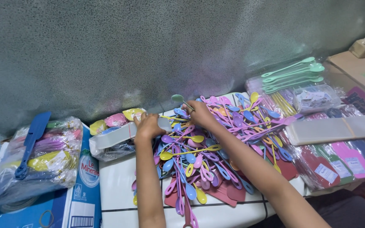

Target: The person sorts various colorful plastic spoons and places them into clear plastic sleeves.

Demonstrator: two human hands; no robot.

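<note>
Hands [148, 126] outstretched over spoon pile [208, 156]

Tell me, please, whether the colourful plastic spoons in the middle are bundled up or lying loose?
Loose: the spoons lie spread in a tangled heap, pointing every way, with no wrap around them.

A grey-green speckled wall [148, 46] is seen across the far side, lit softly with a faint sheen. A white tiled surface [115, 185] with dark grout lines is laid near. Cardboard boxes [360, 67] are stacked far right.
</note>
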